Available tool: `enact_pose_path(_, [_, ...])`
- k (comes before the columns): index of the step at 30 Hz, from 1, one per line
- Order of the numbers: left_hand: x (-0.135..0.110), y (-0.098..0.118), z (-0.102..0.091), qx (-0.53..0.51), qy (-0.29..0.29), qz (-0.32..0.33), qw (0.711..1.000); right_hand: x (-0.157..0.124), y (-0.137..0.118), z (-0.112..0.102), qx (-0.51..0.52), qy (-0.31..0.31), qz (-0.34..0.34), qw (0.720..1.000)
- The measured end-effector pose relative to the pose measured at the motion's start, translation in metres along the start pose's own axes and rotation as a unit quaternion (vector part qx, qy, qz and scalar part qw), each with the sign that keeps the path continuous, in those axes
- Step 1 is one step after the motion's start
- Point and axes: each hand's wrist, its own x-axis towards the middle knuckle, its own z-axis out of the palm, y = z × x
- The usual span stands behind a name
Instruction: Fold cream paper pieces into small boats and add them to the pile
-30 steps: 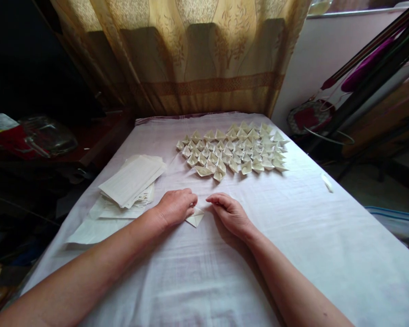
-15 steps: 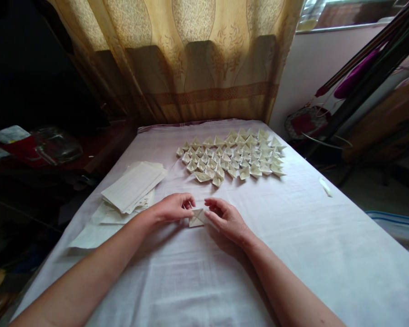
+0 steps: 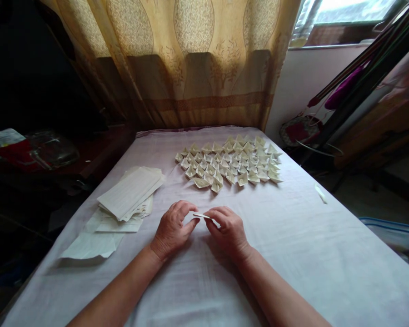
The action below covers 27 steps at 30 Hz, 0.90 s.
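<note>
Folded pc turned edge-on vs. 0.5 s ago, betw. hands. R hand pinching R end; L hand narrow at L end, contact unclear. Done: dozens folded shapes, far side. Remaining: flat sheets, L stack; current pc unopened.

Both bare forearms are entering from the lower edge and converging toward the centre. The left forearm is angling up and rightward; the right forearm is angling up and leftward. The left hand is facing the right hand, their tips lying near each other. On the left, thumb and fingers are arching, a space showing inside the curve; tip contact is remaining undetermined. On the right, the fingers are bending and pinching against the thumb.
</note>
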Motion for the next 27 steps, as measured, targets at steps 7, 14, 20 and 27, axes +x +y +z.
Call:
enact_pose_path(7, [-0.023, -0.011, -0.007, 0.207, -0.037, 0.133, 0.968, -0.003, -0.008, -0.002, -0.153, -0.117, -0.085, 0.978])
enact_pose_path(14, [-0.037, -0.019, -0.005, 0.2, -0.072, 0.119, 0.97, -0.019, -0.015, -0.01, -0.106, -0.164, -0.056, 0.979])
enact_pose_path(20, [-0.032, -0.016, -0.007, 0.153, -0.082, 0.063, 0.983, -0.022, -0.012, -0.008, -0.061, -0.13, 0.016, 0.99])
enact_pose_path(27, [-0.022, -0.015, -0.001, 0.159, -0.085, 0.014, 0.984, -0.016, -0.016, 0.001, -0.119, -0.113, 0.086, 0.983])
